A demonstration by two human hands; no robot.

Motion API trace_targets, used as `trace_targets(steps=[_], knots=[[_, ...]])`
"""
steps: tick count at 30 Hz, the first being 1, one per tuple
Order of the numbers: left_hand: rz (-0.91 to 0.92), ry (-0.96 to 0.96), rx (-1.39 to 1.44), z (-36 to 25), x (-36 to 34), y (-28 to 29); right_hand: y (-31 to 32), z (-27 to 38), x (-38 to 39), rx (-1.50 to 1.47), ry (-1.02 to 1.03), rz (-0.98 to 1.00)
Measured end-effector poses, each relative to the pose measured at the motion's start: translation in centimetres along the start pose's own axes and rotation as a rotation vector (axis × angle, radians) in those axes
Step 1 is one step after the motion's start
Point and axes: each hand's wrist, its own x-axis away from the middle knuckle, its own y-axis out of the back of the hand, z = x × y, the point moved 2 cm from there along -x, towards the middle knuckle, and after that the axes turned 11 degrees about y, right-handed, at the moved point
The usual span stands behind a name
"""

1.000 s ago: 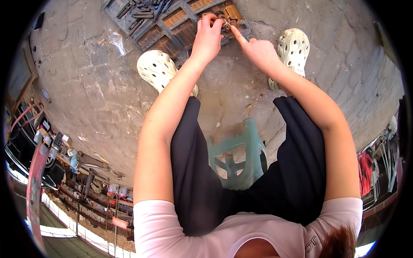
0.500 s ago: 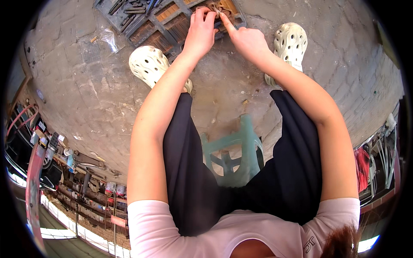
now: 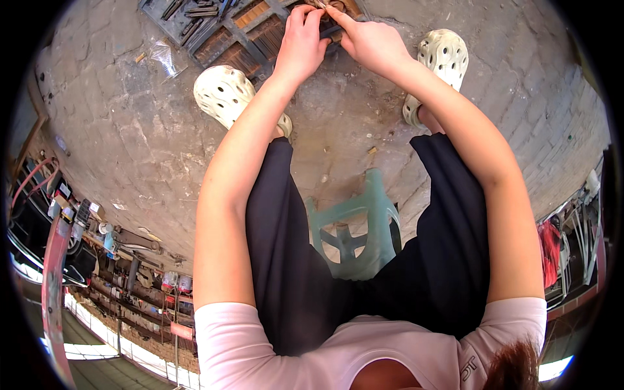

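At the top edge, a dark tray (image 3: pixel 238 35) split into compartments lies on the floor between and beyond my feet. Narrow dark metal pieces (image 3: pixel 201 12) fill its left part, and rows of thin brownish strips lie in other compartments. Over its right part, my left hand (image 3: pixel 301 44) has its fingers bent and closed around something small. My right hand (image 3: pixel 377 45) meets it from the right, index finger reaching to the left fingertips and the other fingers curled under. What sits between the fingertips is too small and partly cut off by the frame edge.
Cream clogs (image 3: pixel 224 94) are on my feet, either side of the tray. Below me stands a green plastic stool (image 3: pixel 374 214). Clear crumpled plastic (image 3: pixel 166 60) lies on the rough floor (image 3: pixel 136 130). Shelves of tools and parts (image 3: pixel 130 279) line the left; a red cloth (image 3: pixel 550 253) hangs right.
Both hands and the tray sit slightly higher in the picture. My right hand has shifted a little left and up, its index finger still at the left fingertips.
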Motion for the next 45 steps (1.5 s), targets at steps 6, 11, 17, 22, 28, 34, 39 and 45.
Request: trace_targets(steps=[6,11,17,22,28,34,39,45], knots=[[-0.113,0.133,-0.033,-0.7,-1.0,-0.1,5.2,-5.7,3.9,-0.604,0.074,-0.196],[-0.229,0.131,0.04,-2.5,-2.2,0.7,5.8,-6.7,5.3,-0.899,-0.266,-0.154],[-0.151,0.452,0.799,1.5,-4.3,3.8,5.5,-6.3,3.1,-0.844,-0.111,-0.265],[-0.165,0.319,0.837,-1.7,-5.2,7.4,5.1,-6.7,2.9,-0.787,-0.167,-0.34],[0.106,0.116,0.145,-1.6,-4.8,4.8,5.4,-6.3,3.1,-0.718,-0.181,-0.333],[0.101,0.021,-0.079,-1.6,-4.6,4.2,6.1,-5.7,2.3,-0.765,-0.139,-0.317],[0.088,0.102,-0.174,1.5,-4.4,5.8,7.7,-4.0,1.8,-0.565,-0.081,-0.316],[-0.045,0.078,-0.062,0.7,-2.8,5.8,5.9,-4.0,1.5,-0.577,-0.092,-0.346]])
